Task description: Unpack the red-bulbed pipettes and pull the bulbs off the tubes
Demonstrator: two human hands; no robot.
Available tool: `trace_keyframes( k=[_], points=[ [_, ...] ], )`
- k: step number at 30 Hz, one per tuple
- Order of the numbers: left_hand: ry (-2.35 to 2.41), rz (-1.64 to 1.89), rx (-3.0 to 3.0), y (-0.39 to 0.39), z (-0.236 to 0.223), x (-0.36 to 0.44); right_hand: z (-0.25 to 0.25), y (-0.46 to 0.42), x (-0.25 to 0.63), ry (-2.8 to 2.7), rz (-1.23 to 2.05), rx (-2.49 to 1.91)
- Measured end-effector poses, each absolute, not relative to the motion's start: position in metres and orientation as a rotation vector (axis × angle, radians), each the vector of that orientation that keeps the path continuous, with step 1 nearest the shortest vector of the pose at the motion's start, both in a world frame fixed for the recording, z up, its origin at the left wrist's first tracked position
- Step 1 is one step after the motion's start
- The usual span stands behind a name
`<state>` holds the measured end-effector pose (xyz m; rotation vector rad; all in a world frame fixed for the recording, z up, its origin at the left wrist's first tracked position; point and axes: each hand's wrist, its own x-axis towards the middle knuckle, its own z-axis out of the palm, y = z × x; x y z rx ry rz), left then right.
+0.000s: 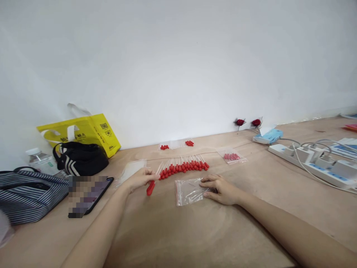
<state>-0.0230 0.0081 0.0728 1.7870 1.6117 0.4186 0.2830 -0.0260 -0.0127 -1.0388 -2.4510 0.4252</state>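
My left hand [142, 178] is closed in a pinch at the left end of a row of red-tipped white sticks [184, 167]. Below its fingers hangs a red tip [150, 188], apparently of a stick whose shaft the hand hides. The row lies fanned on the table, red ends toward me. My right hand [220, 189] rests with fingers apart on the right side of a clear zip bag [189, 191]. That bag lies flat in front of the row, with nothing red inside it.
Behind the row lie small bags with red pieces [164, 147]; another bag with red pieces [231, 156] is to the right. At left are clear bags [131, 170], a phone [99, 195], a black pouch [83, 158] and a yellow bag [107, 130]. A power strip [315, 167] with cables stands right.
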Motion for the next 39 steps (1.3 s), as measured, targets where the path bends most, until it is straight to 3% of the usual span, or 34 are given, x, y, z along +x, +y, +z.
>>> trace_keyframes(
  k=[4, 16, 26, 31, 39],
  points=[
    [1.915, 0.555, 1.702, 0.047, 0.072, 0.002, -0.013, -0.026, 0.282, -2.449, 0.421, -1.047],
    [2.102, 0.443, 1.698, 0.103, 0.036, 0.01, -0.011, -0.027, 0.282, -2.463, 0.395, -1.054],
    [2.204, 0.902, 1.942, 0.041, 0.026, 0.008, -0.012, -0.027, 0.283, -2.452, 0.413, -1.035],
    [1.72, 1.027, 2.065, -0.004, 0.009, 0.025, -0.009, -0.029, 0.279, -2.526, 0.459, -0.946],
    [1.259, 0.387, 1.917, -0.038, 0.016, 0.037, -0.007, -0.036, 0.263, -2.572, 0.566, -0.723]
  ],
)
